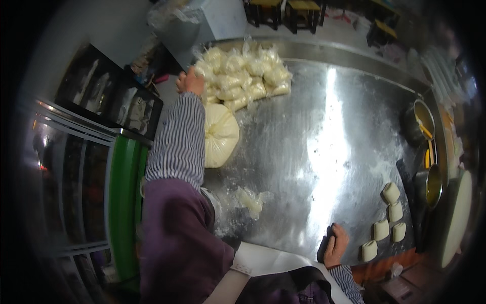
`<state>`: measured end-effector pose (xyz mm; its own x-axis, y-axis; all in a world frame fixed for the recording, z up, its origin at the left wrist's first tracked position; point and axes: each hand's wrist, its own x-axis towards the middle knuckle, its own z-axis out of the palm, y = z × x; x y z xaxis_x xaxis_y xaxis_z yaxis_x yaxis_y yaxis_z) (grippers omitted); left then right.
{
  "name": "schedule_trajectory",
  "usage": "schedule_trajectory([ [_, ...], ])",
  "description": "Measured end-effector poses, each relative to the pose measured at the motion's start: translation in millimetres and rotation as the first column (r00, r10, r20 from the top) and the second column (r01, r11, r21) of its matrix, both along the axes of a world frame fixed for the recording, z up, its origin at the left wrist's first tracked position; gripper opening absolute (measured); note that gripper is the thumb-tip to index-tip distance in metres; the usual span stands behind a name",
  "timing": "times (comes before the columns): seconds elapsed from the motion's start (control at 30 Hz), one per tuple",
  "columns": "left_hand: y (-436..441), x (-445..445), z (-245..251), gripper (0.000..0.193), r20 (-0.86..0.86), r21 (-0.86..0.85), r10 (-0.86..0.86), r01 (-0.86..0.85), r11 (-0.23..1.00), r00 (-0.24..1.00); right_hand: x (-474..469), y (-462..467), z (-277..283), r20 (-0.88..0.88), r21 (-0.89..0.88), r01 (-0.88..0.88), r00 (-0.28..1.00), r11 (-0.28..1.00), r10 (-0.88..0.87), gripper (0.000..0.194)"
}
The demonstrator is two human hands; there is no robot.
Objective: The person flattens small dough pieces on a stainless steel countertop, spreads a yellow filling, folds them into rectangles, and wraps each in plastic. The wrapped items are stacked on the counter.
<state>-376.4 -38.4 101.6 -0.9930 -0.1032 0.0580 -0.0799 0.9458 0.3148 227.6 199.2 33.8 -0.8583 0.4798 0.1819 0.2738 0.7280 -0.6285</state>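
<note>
My left hand (191, 82) reaches far forward to the left end of a pile of dough pieces in clear plastic bags (235, 74). Its fingers are at the nearest bag, but their grip is hard to make out. A large bag of pale dough (221, 135), twisted at its middle, lies beside my left sleeve. Closer to me, a small crumpled plastic bag (250, 201) rests on the floury metal worktop (281, 152). My right hand (336, 246) rests at the near edge of the worktop, thumb apart, with nothing seen in it. Several small dough rolls (381, 230) lie to its right.
Along the right side stand a metal pot (418, 123) with a yellow-handled utensil and a second metal pot (433, 186) holding yellow liquid. A pale round board (457, 220) leans beyond. At left are a black tray (110, 89) and a glass-doored cabinet with a green side (127, 205).
</note>
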Motion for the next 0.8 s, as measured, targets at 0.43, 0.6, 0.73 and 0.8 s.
schedule_trajectory([
  [0.43, -3.8, 141.2, 6.7, 0.044, 0.012, -0.336, -0.752, 0.710, 0.618, 0.659, -4.2, 0.5, 6.1, 0.071, 0.000, -0.011, 0.997, 1.000, 0.011, 0.024],
  [0.6, -2.3, 287.3, -15.8, 0.033, 0.305, -0.086, -0.935, 0.983, 0.161, 0.179, -1.9, 1.4, -0.6, 0.019, 0.004, -0.002, 1.000, 1.000, 0.002, 0.022],
  [0.73, 10.2, 335.0, -32.6, 0.035, 0.310, 0.018, -0.889, 0.933, 0.360, 0.337, -4.8, 4.1, -6.5, -0.068, 0.002, -0.006, 0.998, 1.000, 0.006, 0.020],
  [0.8, 18.9, 344.6, -26.4, 0.033, 0.348, 0.407, -0.827, 0.724, 0.557, 0.441, -8.7, 5.1, -2.9, -0.108, -0.046, -0.018, 0.994, 0.999, 0.013, 0.020],
])
